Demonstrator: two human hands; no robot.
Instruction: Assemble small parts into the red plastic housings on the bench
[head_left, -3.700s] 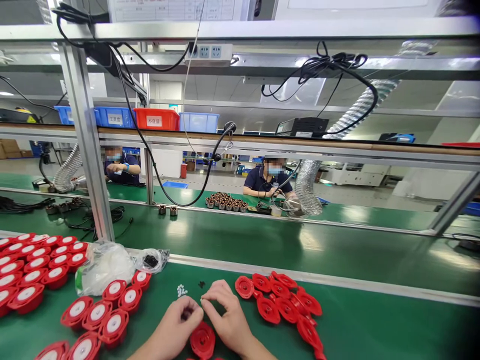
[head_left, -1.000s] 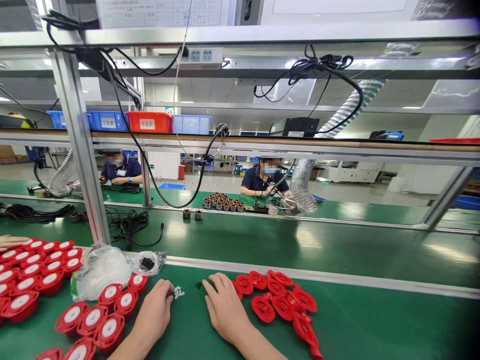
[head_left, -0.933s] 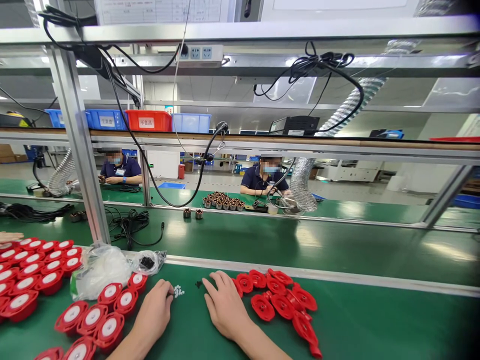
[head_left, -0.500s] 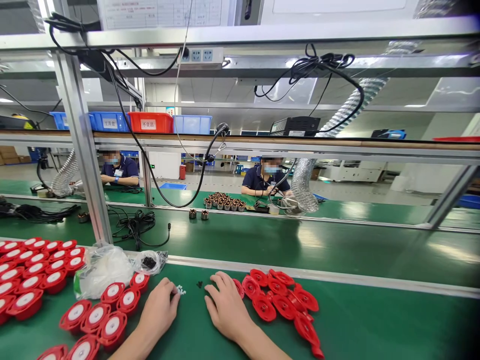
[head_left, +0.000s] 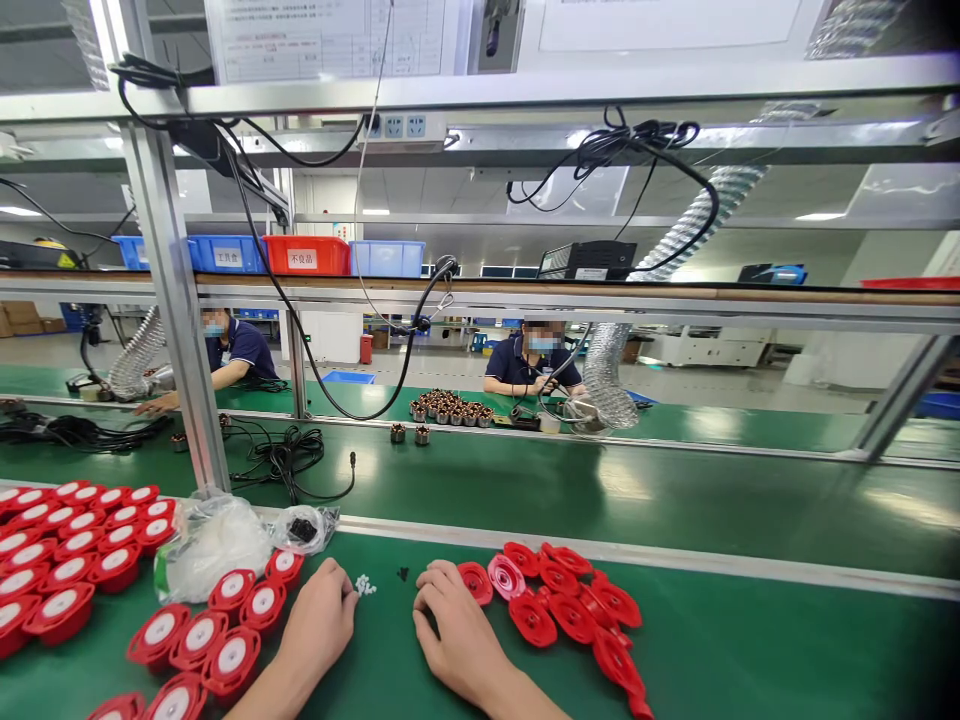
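My left hand (head_left: 322,615) lies palm-down on the green mat (head_left: 750,650) with its fingers curled. Its fingertips touch a small heap of white bits (head_left: 365,585). My right hand (head_left: 454,630) rests beside it, fingers bent under, just behind a few tiny black parts (head_left: 403,574). Its knuckles almost touch the nearest red disc (head_left: 475,581). That disc belongs to a loose pile of red discs (head_left: 574,612) to the right. Red discs with white centres (head_left: 232,640) sit left of my left hand. What either hand holds is hidden.
More white-centred red discs stand in rows (head_left: 60,560) at the far left. Two plastic bags (head_left: 217,540) lie behind them beside an aluminium post (head_left: 176,320). A conveyor belt (head_left: 600,490) carries two small motor parts (head_left: 409,433) and a black cable (head_left: 300,460). Two people (head_left: 532,365) work across it.
My hands parted from the red disc they were working on and moved up to the small parts. Since half a second ago my right fingers have curled under. The motor parts drifted right.
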